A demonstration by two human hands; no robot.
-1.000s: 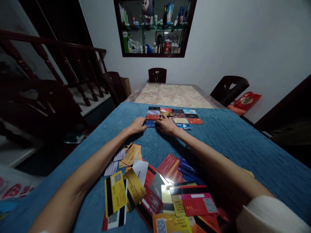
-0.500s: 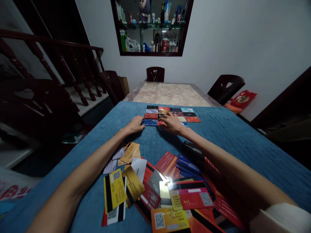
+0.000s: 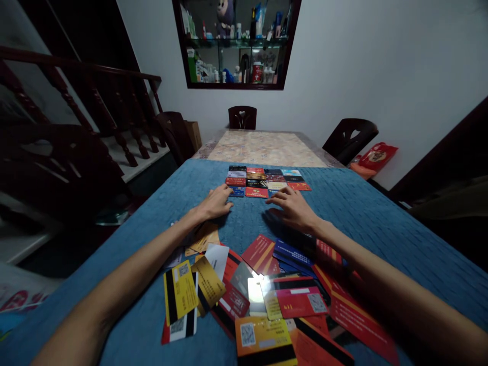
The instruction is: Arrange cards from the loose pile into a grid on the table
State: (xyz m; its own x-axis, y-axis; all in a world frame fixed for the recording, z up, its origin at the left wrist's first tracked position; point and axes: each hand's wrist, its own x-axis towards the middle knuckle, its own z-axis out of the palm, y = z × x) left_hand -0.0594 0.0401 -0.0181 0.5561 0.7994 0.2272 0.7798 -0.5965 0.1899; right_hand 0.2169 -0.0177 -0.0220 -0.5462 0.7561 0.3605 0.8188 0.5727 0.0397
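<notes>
A person's left hand (image 3: 215,202) lay flat and open on a quilted blue cloth (image 3: 381,223), its fingertips touching the near edge of a small dark blue plastic card (image 3: 237,191) at the left end of the nearest row of a tidy grid of coloured plastic cards (image 3: 267,180). It gripped nothing; the spread fingers appeared to press that card level and square with its neighbours. The right hand (image 3: 293,208) hovered just short of the grid, fingers apart and slightly curled, empty, with a gap of bare cloth between it and a red card (image 3: 256,192) in the same row. The two hands were held well apart, one at either side of the row's near edge.

The grid's cards sat edge to edge in straight rows, apparently so each face could be read. Closer to the camera, between and under the forearms, a loose heap of cards (image 3: 263,300) overlapped at all angles, among them a yellow card with a black magnetic stripe (image 3: 180,291) and a red card with a white code square (image 3: 303,302), evidently unsorted stock.

Beyond the cloth, a patterned pale tabletop (image 3: 267,148) ran on to dark wooden chairs (image 3: 242,117) and a glass-fronted wall cabinet (image 3: 234,43) crowded with bottles. A dark wooden stair railing (image 3: 95,101) rose at left.
</notes>
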